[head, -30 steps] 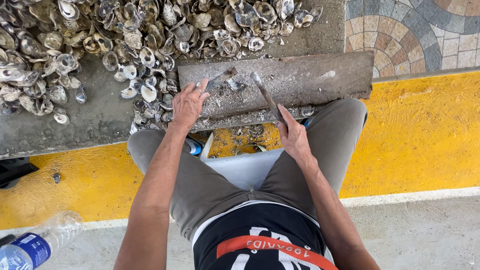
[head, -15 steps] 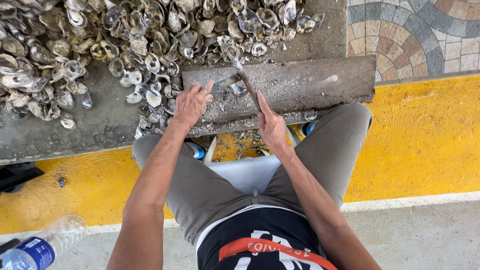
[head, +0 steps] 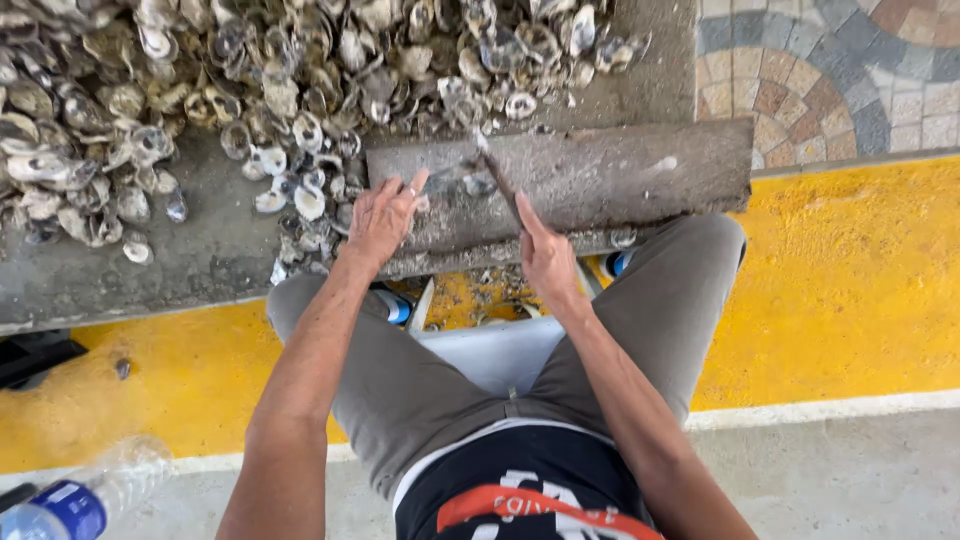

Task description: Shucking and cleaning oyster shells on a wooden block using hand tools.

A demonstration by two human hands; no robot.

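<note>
Head view: right hand (head: 545,258) grip clamped on knife (head: 497,178); left hand (head: 380,218) fingers spread, steadying oyster (head: 455,182)

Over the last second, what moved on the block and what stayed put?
The right hand swung its dark knife forward, so the tip now meets the oyster on the grey slab. The left hand slid right along the slab, fingers closer to that oyster. The knife stayed gripped; the shell pile and slab stayed put.
</note>
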